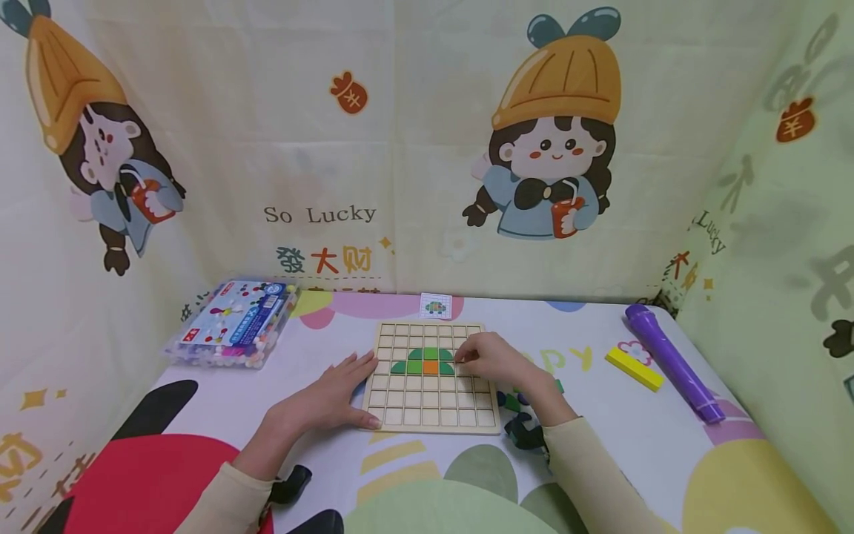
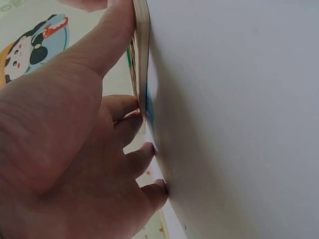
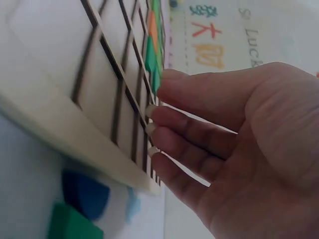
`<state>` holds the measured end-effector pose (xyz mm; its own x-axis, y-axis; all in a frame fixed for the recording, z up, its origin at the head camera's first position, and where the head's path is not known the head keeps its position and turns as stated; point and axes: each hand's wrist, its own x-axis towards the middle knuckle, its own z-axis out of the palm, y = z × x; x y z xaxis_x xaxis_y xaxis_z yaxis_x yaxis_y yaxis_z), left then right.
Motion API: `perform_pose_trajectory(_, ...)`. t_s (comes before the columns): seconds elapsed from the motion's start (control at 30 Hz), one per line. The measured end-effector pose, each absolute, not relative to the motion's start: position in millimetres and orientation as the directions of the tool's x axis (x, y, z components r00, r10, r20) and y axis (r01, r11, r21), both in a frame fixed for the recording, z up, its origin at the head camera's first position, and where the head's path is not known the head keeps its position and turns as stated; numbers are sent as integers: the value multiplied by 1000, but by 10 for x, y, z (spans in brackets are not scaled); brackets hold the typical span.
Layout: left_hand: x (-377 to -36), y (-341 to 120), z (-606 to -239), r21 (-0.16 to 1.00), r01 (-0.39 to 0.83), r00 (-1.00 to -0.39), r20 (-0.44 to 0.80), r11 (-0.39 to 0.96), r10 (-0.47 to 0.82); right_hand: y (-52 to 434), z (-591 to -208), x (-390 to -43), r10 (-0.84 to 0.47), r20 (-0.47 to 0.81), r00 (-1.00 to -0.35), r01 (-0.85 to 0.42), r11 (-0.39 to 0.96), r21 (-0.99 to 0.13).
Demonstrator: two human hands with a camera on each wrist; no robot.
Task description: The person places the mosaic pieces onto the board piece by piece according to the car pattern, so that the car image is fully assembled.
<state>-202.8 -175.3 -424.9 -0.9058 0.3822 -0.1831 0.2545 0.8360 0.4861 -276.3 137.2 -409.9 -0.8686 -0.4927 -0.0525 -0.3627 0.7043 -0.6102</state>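
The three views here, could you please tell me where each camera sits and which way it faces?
Head: worn on the head, looking forward and down at the board on the table; both forearms, left hand and right hand show.
Left wrist: beside the left hand, facing the board's edge; thumb and fingers rest against it.
Right wrist: low over the table, looking across the board's grid; the right hand's fingertips touch it.
Shared: all three show the board; head and right wrist both show its green and orange pieces.

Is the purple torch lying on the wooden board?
No, the torch lies on the table to the right of the board, apart from it.
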Motion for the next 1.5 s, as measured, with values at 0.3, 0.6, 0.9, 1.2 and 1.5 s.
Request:
perform_pose_trajectory(0.3,-2038,-1767,-4270,483,263,-904,-179,835,388,1245,-4172,-2714,-541,-13,-841,-427,677,-599)
perform_pose_trajectory(0.6,-2019,-1782,-4279,484,264,-903,-179,834,390,1187,-4195,-2699,-527,8,-850,-401,636,-659)
perform_pose_trajectory(0.9,-2030,-1782,-4269,484,262,-904,-179,835,388,1136,-4234,-2694,-479,64,-876,-393,629,-670)
perform_pose_trajectory(1.2,-2043,-1781,-4285,481,264,-901,-186,836,391,1321,-4136,-2755,-454,0,-891,-344,673,-655)
perform_pose_trajectory(1.5,-2054,-1783,-4298,477,273,-902,-174,835,394,1394,-4106,-2780,-411,-47,-910,-295,723,-625)
